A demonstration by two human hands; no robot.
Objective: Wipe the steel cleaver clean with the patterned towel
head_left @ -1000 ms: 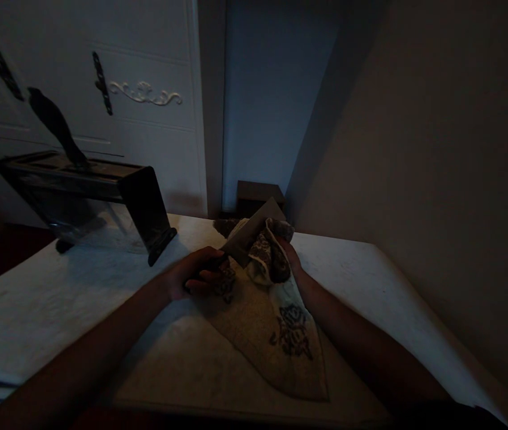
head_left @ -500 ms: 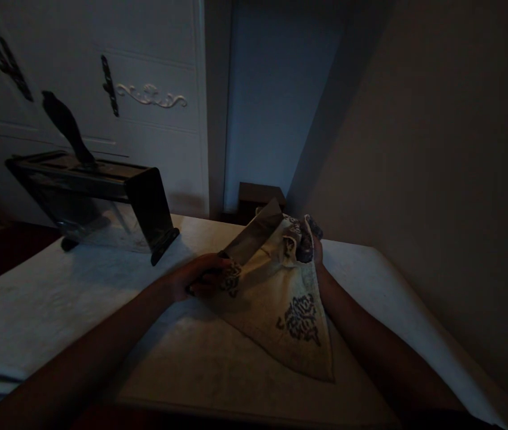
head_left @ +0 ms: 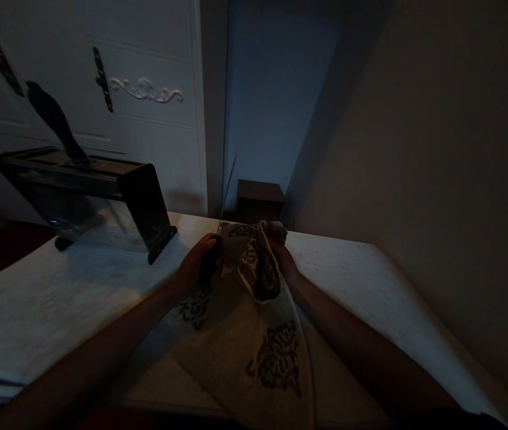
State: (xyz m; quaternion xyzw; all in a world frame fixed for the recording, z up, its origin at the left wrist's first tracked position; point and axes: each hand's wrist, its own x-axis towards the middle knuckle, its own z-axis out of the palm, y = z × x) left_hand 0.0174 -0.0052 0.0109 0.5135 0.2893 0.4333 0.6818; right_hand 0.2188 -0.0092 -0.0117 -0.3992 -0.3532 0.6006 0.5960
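My left hand (head_left: 199, 263) is closed round the dark handle of a knife (head_left: 227, 194). The blade stands up and away from me, turned nearly edge-on so that it looks like a thin line. A beige cloth (head_left: 236, 334) with dark floral patterns hangs down in front of me over the table's near part. My right hand (head_left: 284, 260) grips the bunched upper end of this cloth, and its fingers are partly hidden behind the folds. Cloth and knife meet close to my left hand; whether they touch the blade's base I cannot tell.
On the left of the white-covered table (head_left: 114, 280) stands a black-framed knife block (head_left: 79, 197) with clear sides and one black handle sticking up. Behind are a white cabinet (head_left: 159, 137) and a small brown box-like piece of furniture (head_left: 260, 194). A wall (head_left: 437, 149) rises on the right.
The knife has turned from slanting flat towards the right to upright and edge-on. My right hand and the cloth have moved left and nearer the left hand.
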